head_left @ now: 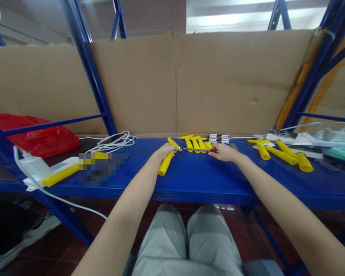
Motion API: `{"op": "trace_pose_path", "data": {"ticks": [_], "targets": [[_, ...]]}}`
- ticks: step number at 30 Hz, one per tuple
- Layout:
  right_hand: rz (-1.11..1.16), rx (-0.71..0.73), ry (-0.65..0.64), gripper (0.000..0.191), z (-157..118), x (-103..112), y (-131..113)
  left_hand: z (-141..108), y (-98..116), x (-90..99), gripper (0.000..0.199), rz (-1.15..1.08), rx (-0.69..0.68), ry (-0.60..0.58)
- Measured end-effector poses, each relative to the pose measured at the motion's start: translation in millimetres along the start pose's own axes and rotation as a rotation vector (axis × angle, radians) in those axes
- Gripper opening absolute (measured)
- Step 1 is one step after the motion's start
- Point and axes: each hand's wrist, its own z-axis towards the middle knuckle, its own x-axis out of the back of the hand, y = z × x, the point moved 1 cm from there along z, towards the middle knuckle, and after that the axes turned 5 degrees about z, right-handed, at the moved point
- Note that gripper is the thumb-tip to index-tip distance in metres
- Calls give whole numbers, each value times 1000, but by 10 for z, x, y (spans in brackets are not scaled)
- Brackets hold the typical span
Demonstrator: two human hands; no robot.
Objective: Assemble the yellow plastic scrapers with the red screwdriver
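Note:
My left hand (163,150) is closed around a yellow T-shaped tool (166,165), its thick handle angled down toward the front of the blue shelf. In my right hand (222,152), fingers pinch the red handle of a screwdriver (197,150). The thin metal shaft runs left, its tip at the head of the yellow tool; whether it sits in a screw is too small to tell. Just behind, between my hands, several similar yellow tools (195,143) lie in a row. A stack of small black-and-white pieces (218,138) is beyond my right hand.
More yellow tools (281,153) lie to the right, near papers and cables. At left are a white power strip (64,165), another yellow handle (61,175), a coiled white cable (115,142) and a red bag (31,134). Cardboard (138,84) walls the back between blue posts.

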Motion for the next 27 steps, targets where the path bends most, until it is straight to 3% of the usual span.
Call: {"op": "trace_pose_path", "data": {"ticks": [6,13,20,27], "targets": [[-16,11,2,18,-5,14,-15,-78,85,-42,16,52,-17,37],[-90,41,46,18,-18,44,-8,-87,154,-103,8,283,-49,134],[-228,78,38,21,-34,51,-32,-139,184,-110,6,326,-80,125],[-297,24,25,27,-106,91,-110,-203,218,-112,16,368,-114,120]]}}
